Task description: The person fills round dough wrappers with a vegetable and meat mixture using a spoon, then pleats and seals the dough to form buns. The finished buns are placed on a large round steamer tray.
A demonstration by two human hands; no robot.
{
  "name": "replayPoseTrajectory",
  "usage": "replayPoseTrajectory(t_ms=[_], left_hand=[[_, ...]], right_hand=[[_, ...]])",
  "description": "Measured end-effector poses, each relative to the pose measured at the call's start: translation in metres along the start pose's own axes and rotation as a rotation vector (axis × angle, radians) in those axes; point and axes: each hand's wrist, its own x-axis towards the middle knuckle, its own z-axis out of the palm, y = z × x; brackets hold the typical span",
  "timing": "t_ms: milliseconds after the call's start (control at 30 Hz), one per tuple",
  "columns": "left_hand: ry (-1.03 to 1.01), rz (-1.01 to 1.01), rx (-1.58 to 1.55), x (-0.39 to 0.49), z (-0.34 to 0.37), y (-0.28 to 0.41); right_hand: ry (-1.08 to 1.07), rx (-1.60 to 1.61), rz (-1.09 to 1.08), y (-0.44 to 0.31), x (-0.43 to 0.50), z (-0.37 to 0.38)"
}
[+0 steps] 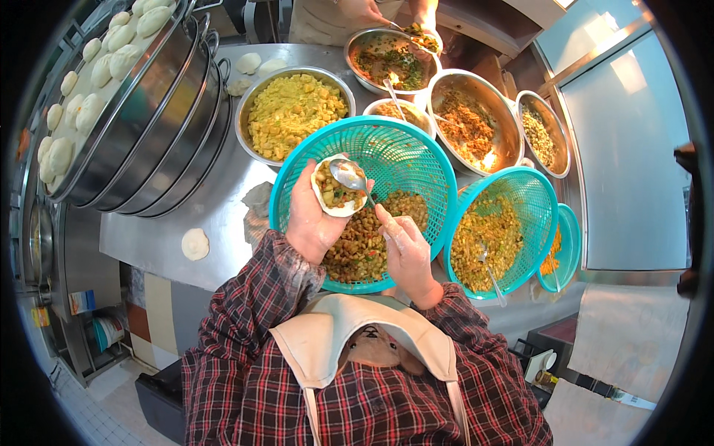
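On my left hand (313, 226) rests a round dough wrapper (341, 211) with a heap of diced filling (331, 188) on it. My right hand (406, 252) grips a metal spoon (348, 174), whose bowl lies over the filling in the wrapper. Both hands are above a large turquoise plastic basket (281, 167). Diced brown filling (357, 251) with bits of red and green lies in that basket, partly hidden by my hands. A flat dough round (195, 244) lies on the steel table (150, 240) to the left.
Stacked steel steamer trays (150, 128) hold several buns (100, 69) at left. Beyond the basket stand a bowl of yellow filling (295, 114) and other filled steel bowls (474, 122). Another turquoise basket (544, 195) stands right. Across the table a co-worker's hands (427, 42) hold a spoon and greens.
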Motion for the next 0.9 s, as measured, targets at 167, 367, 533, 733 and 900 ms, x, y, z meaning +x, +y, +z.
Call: replayPoseTrajectory(t_ms=[167,367,533,733,900], left_hand=[[0.001,0.025,-0.04,-0.003,0.003,0.002],[0.05,0.011,-0.056,-0.004,0.005,0.001],[-0.012,0.016,-0.066,-0.006,0.003,-0.003],[0.002,0.021,-0.039,-0.006,0.001,-0.004],[-0.015,0.013,-0.076,-0.004,-0.005,-0.002]], right_hand=[[-0.008,-0.039,-0.072,0.006,-0.003,0.004],[-0.013,0.08,0.022,0.003,0.0,0.0],[-0.023,0.11,0.068,-0.003,-0.001,0.001],[-0.031,0.075,-0.018,0.006,-0.008,0.011],[-0.069,0.21,0.074,-0.009,-0.001,-0.002]])
